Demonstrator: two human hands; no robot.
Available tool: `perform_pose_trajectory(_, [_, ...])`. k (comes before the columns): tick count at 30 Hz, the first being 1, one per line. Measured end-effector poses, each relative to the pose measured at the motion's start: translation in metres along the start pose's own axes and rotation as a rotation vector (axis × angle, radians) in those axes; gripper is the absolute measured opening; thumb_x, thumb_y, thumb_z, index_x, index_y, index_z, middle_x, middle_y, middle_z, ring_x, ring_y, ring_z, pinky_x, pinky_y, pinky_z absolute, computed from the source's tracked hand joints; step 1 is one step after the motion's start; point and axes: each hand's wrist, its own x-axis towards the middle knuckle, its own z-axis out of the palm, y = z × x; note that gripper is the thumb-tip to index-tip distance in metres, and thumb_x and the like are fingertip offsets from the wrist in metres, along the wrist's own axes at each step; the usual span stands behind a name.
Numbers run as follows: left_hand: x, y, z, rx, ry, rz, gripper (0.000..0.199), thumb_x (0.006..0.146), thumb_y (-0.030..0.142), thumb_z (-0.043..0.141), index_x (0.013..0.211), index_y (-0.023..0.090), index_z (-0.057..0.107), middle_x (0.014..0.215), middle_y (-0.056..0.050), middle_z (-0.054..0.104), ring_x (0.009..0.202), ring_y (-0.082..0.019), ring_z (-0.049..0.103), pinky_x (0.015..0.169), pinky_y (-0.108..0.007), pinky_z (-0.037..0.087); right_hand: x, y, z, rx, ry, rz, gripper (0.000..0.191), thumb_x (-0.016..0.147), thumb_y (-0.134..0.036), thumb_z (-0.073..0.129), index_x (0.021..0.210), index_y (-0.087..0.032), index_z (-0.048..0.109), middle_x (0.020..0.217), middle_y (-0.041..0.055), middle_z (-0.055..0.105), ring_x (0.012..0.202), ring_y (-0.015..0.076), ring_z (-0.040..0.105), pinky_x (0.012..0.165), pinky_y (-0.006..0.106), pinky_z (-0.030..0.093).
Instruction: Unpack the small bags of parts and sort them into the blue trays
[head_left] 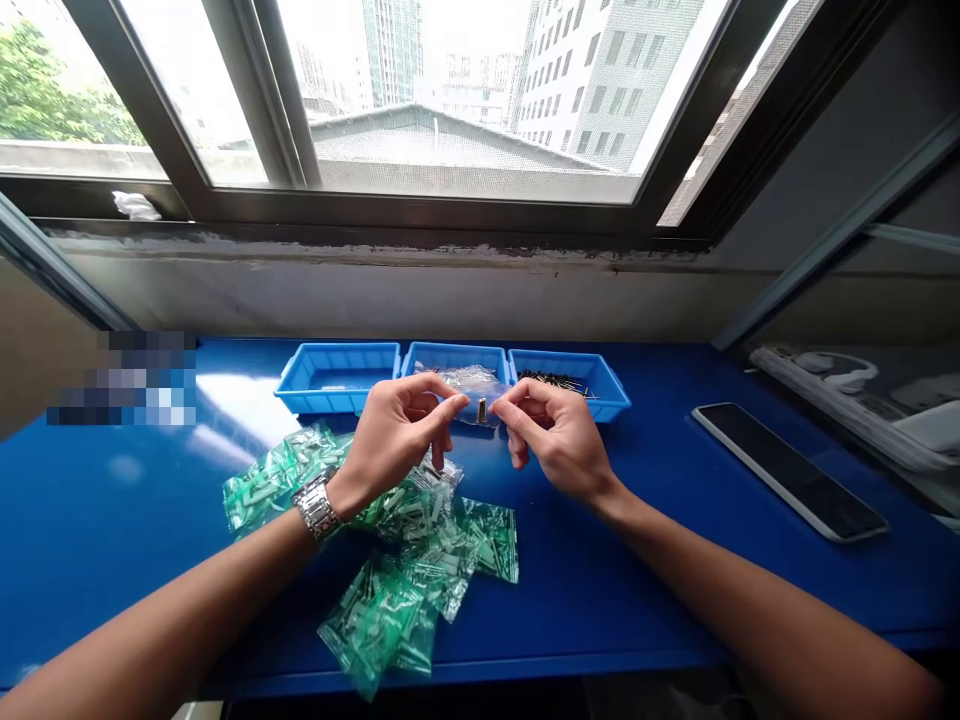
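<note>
My left hand (394,440) and my right hand (555,440) meet above the blue table, both pinching a small clear plastic bag (469,392) between fingers and thumbs. A small metal cylinder (481,410) shows at the middle of the bag, between my hands. Behind the hands stand several blue plastic trays, and the middle tray (454,358) lies directly behind the bag. The right tray (581,372) holds a heap of dark slender pins (551,380). A pile of green-tinted plastic bags (401,565) lies below my left hand. A metal wristwatch (316,505) sits on my left wrist.
The left blue tray (337,375) stands at the back, against the wall beneath a window (450,100). A dark-screened phone (787,470) lies on the blue table (637,590) at right. White cables and a power strip (847,410) lie beyond it.
</note>
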Motion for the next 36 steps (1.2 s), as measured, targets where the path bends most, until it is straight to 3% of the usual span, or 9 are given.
perform_pose_trajectory(6, [0.003, 0.001, 0.0, -0.06, -0.025, -0.095, 0.028, 0.094, 0.037, 0.077, 0.082, 0.013, 0.069, 0.048, 0.001, 0.065, 0.032, -0.008, 0.055, 0.034, -0.013, 0.042, 0.003, 0.001, 0.0, 0.149, -0.037, 0.118, 0.031, 0.093, -0.043, 0.076, 0.079, -0.017, 0.067, 0.047, -0.0067, 0.053, 0.035, 0.0082, 0.05, 0.04, 0.021, 0.04])
perform_pose_trajectory(12, [0.002, 0.0, -0.001, -0.039, -0.024, -0.101, 0.029, 0.094, 0.039, 0.077, 0.083, 0.013, 0.07, 0.044, 0.001, 0.064, 0.03, -0.008, 0.053, 0.033, -0.012, 0.037, 0.004, 0.001, -0.001, 0.084, 0.002, 0.091, 0.031, 0.089, -0.043, 0.081, 0.077, -0.016, 0.071, 0.044, -0.0061, 0.053, 0.032, 0.0075, 0.045, 0.034, 0.02, 0.031])
perform_pose_trajectory(16, [0.002, -0.001, -0.001, -0.058, -0.027, -0.088, 0.03, 0.094, 0.041, 0.077, 0.086, 0.013, 0.07, 0.056, -0.003, 0.072, 0.036, -0.011, 0.061, 0.032, -0.014, 0.037, 0.005, 0.003, -0.002, 0.082, 0.002, 0.074, 0.029, 0.089, -0.043, 0.082, 0.081, -0.016, 0.076, 0.047, -0.0035, 0.06, 0.033, 0.0094, 0.052, 0.036, 0.021, 0.038])
perform_pose_trajectory(19, [0.002, -0.004, -0.001, -0.025, -0.022, -0.036, 0.026, 0.096, 0.038, 0.075, 0.09, 0.013, 0.07, 0.078, -0.009, 0.08, 0.05, -0.015, 0.072, 0.035, -0.016, 0.045, 0.006, 0.005, -0.002, 0.092, -0.011, 0.066, 0.027, 0.089, -0.042, 0.082, 0.085, -0.016, 0.077, 0.062, 0.0016, 0.072, 0.04, 0.012, 0.063, 0.037, 0.021, 0.041])
perform_pose_trajectory(22, [0.002, -0.009, -0.001, 0.069, 0.026, 0.099, 0.017, 0.098, 0.032, 0.073, 0.099, 0.015, 0.073, 0.101, -0.012, 0.082, 0.079, -0.021, 0.082, 0.05, -0.021, 0.06, 0.005, 0.007, -0.002, 0.075, 0.0, 0.015, 0.025, 0.091, -0.039, 0.08, 0.102, -0.017, 0.08, 0.097, 0.01, 0.082, 0.06, 0.0188, 0.078, 0.039, 0.021, 0.047])
perform_pose_trajectory(24, [0.002, -0.011, -0.002, 0.141, 0.069, 0.2, 0.014, 0.098, 0.027, 0.073, 0.109, 0.018, 0.073, 0.117, -0.011, 0.08, 0.105, -0.024, 0.08, 0.073, -0.026, 0.068, 0.003, 0.007, -0.001, 0.034, 0.02, -0.044, 0.03, 0.094, -0.035, 0.077, 0.12, -0.021, 0.078, 0.121, 0.0119, 0.079, 0.079, 0.0234, 0.082, 0.042, 0.022, 0.052])
perform_pose_trajectory(26, [0.002, -0.012, -0.002, 0.181, 0.083, 0.267, 0.018, 0.098, 0.023, 0.073, 0.116, 0.02, 0.071, 0.129, -0.009, 0.077, 0.121, -0.024, 0.074, 0.093, -0.032, 0.067, 0.001, 0.005, 0.0, -0.024, 0.038, -0.116, 0.036, 0.096, -0.031, 0.074, 0.131, -0.025, 0.074, 0.135, 0.0103, 0.074, 0.093, 0.0255, 0.082, 0.048, 0.024, 0.059])
perform_pose_trajectory(31, [0.002, -0.01, -0.002, 0.191, 0.075, 0.259, 0.018, 0.1, 0.027, 0.071, 0.118, 0.021, 0.069, 0.132, -0.009, 0.076, 0.124, -0.025, 0.073, 0.103, -0.038, 0.064, -0.002, 0.001, 0.0, -0.099, 0.047, -0.167, 0.037, 0.098, -0.031, 0.072, 0.134, -0.029, 0.073, 0.138, 0.0077, 0.073, 0.106, 0.0276, 0.079, 0.067, 0.033, 0.069])
perform_pose_trajectory(36, [0.001, -0.009, -0.002, 0.201, 0.074, 0.24, 0.018, 0.101, 0.029, 0.07, 0.117, 0.02, 0.069, 0.129, -0.01, 0.077, 0.123, -0.027, 0.074, 0.103, -0.042, 0.064, -0.002, 0.0, -0.001, -0.134, 0.069, -0.159, 0.035, 0.097, -0.034, 0.073, 0.131, -0.028, 0.075, 0.133, 0.008, 0.075, 0.108, 0.0303, 0.078, 0.07, 0.038, 0.071])
